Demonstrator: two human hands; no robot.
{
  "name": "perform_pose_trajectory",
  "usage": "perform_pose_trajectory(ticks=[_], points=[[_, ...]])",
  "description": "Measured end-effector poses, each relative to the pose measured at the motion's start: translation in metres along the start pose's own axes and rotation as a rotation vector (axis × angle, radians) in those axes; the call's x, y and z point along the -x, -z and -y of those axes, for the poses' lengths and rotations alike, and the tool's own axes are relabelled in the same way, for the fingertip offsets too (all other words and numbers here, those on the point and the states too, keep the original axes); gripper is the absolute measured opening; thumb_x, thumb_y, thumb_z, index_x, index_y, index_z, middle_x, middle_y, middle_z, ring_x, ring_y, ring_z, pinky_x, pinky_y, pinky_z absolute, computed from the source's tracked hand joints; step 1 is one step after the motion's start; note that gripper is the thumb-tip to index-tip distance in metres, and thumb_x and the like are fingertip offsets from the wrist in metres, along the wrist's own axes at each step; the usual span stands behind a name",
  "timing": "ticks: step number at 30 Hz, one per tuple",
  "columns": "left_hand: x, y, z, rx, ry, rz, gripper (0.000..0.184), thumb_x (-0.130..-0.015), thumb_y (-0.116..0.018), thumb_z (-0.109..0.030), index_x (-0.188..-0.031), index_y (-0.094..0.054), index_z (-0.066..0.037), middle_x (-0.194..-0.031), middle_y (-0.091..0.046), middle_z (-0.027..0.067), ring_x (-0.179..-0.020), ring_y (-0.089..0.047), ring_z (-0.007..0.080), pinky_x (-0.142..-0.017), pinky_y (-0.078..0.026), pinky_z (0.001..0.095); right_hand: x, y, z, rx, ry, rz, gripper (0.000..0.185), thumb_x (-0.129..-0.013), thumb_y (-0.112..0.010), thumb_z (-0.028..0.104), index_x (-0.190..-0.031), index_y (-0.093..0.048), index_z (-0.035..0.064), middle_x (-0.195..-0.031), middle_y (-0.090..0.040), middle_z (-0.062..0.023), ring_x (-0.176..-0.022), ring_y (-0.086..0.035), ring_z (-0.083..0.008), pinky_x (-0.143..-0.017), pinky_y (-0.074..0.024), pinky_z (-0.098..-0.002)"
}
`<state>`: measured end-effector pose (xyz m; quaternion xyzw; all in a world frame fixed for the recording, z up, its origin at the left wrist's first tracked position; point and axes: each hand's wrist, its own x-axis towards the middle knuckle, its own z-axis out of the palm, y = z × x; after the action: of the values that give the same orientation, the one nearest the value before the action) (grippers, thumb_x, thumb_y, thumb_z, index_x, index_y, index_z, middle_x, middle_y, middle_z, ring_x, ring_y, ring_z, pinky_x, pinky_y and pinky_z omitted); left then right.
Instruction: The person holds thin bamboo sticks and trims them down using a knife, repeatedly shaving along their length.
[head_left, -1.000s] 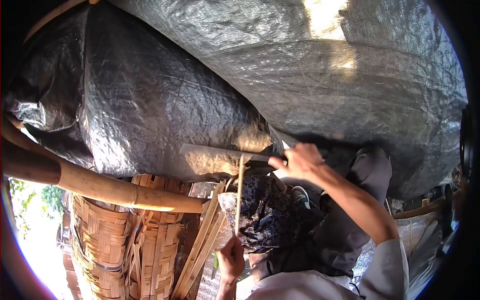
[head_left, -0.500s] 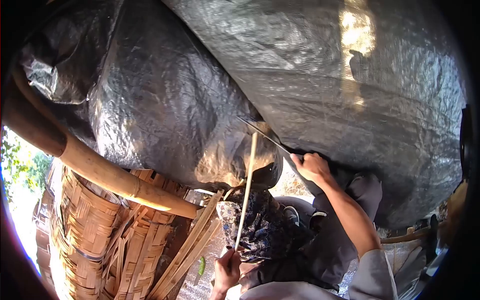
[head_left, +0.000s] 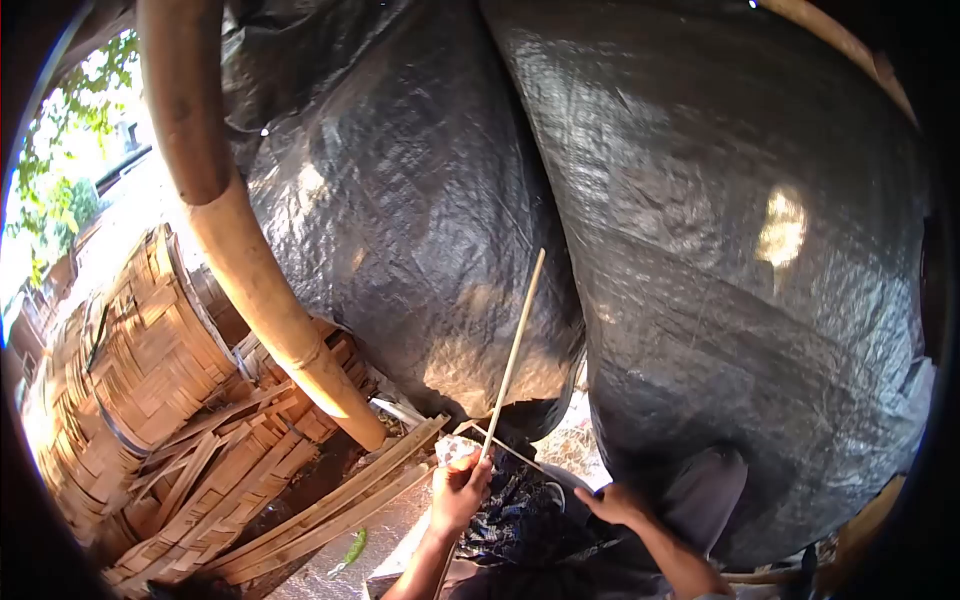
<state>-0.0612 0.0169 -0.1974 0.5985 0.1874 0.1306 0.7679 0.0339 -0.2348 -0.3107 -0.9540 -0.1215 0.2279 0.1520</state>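
A thin pale bamboo strip (head_left: 518, 345) stands slantwise in front of me, its far end pointing up and slightly right. Wrapped round its lower part is my left hand (head_left: 462, 492), closed. My right hand (head_left: 612, 503) grips the handle end of a long narrow knife (head_left: 522, 457). The blade reaches left and appears to cross the strip just above my left hand; whether it touches cannot be made out. Dark patterned cloth (head_left: 515, 512) covers my lap beneath both hands.
Large bulging black plastic sheeting (head_left: 700, 260) fills the background. A thick bamboo pole (head_left: 255, 280) slants down on the left. Beside it are a woven bamboo basket (head_left: 140, 350) and split bamboo slats (head_left: 345, 505). A green pod-like thing (head_left: 352, 548) lies near my left forearm.
The knife has come down from near the strip's far end to close above my left hand. My left hand appears higher in view, and the camera view has tilted and shifted.
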Motion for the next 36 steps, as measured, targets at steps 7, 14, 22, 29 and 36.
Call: perform_pose_trajectory(ticks=[7, 14, 22, 29, 36], points=[[-0.031, 0.001, -0.01, 0.292, 0.047, 0.156, 0.021, -0.092, -0.052, -0.016, -0.097, -0.061, 0.002, -0.065, -0.047, -0.0017, -0.056, -0.042, 0.0068, -0.054, -0.04, 0.0229, 0.027, 0.05, 0.021, -0.645, -0.147, 0.146, 0.055, -0.089, -0.047, 0.048, -0.061, -0.052, 0.0013, -0.051, -0.05, -0.0045, -0.041, -0.047, -0.0111, -0.043, -0.0396, -0.0272], [-0.059, -0.005, -0.055, -0.041, -0.107, 0.43, 0.017, -0.088, -0.057, -0.011, -0.093, -0.058, 0.005, -0.073, -0.06, 0.0064, -0.059, -0.056, 0.0106, -0.054, -0.047, 0.0226, 0.021, 0.122, 0.019, -1.101, 0.027, -0.185, 0.052, -0.09, -0.046, 0.048, -0.066, -0.05, 0.0023, -0.049, -0.048, -0.0054, -0.037, -0.046, -0.0131, -0.036, -0.0364, -0.0258], [-0.074, -0.056, -0.063, 0.338, -0.107, 0.383, 0.013, -0.089, -0.054, -0.01, -0.096, -0.057, 0.001, -0.063, -0.053, 0.0032, -0.046, -0.046, 0.0088, -0.044, -0.04, 0.0231, -0.022, 0.199, 0.037, -0.997, 0.65, -0.51, 0.055, -0.095, -0.033, 0.046, -0.066, -0.049, 0.0015, -0.048, -0.048, -0.0042, -0.038, -0.046, -0.0101, -0.035, -0.0354, -0.0234], [-0.068, -0.092, -0.066, 0.369, -0.052, 0.298, 0.015, -0.09, -0.052, -0.01, -0.088, -0.06, 0.003, -0.064, -0.052, 0.0033, -0.046, -0.04, 0.0089, -0.042, -0.034, 0.0237, -0.03, 0.221, 0.044, -0.101, 0.825, -0.852, 0.037, -0.076, -0.063, 0.044, -0.07, -0.061, 0.0076, -0.053, -0.055, -0.0106, -0.047, -0.058, -0.0275, -0.045, -0.0452, -0.0358], [-0.051, -0.108, -0.059, 0.41, -0.009, 0.236, 0.014, -0.084, -0.052, -0.003, -0.071, -0.055, 0.001, -0.063, -0.051, 0.0059, -0.044, -0.037, 0.0094, -0.039, -0.033, 0.0233, -0.024, 0.211, 0.042, 0.011, 0.911, -0.648, 0.049, -0.076, -0.058, 0.056, -0.08, -0.058, 0.0069, -0.056, -0.058, -0.0114, -0.05, -0.059, -0.031, -0.046, -0.046, -0.0393]])
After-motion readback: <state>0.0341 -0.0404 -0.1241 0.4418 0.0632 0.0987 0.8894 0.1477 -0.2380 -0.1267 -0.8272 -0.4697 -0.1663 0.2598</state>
